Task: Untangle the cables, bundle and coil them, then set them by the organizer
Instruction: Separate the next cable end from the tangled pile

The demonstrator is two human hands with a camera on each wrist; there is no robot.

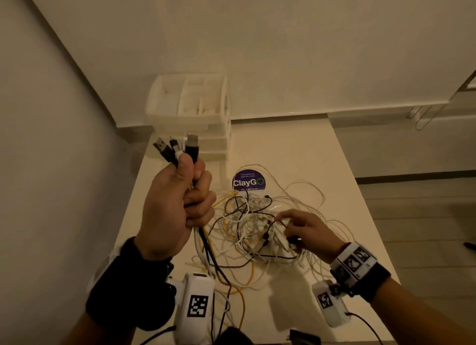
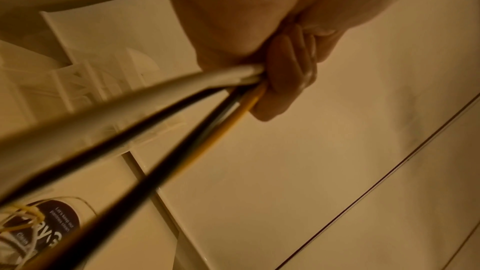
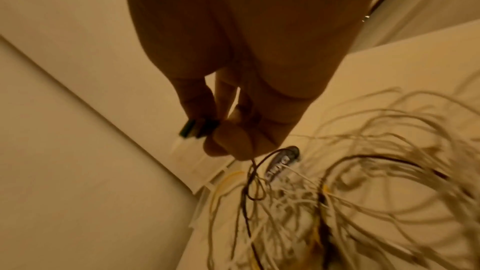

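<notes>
My left hand (image 1: 177, 203) is raised above the table's left side, its fist gripping a bundle of black, white and yellow cables (image 2: 207, 98). Their USB plugs (image 1: 177, 146) stick up above my thumb, and the cords hang down toward the table. A tangled pile of white, black and yellow cables (image 1: 260, 223) lies in the middle of the table. My right hand (image 1: 301, 231) is down in the pile's right part, and its fingers (image 3: 228, 141) pinch a black plug (image 3: 198, 128) with a thin dark cable trailing into the tangle. The white organizer (image 1: 190, 113) stands at the far left.
The white table (image 1: 296, 151) has a round purple ClayGo sticker (image 1: 248, 181) beyond the pile. A wall runs close along the left. Floor tiles lie past the table's right edge. Dark items sit at the near table edge (image 1: 304, 338).
</notes>
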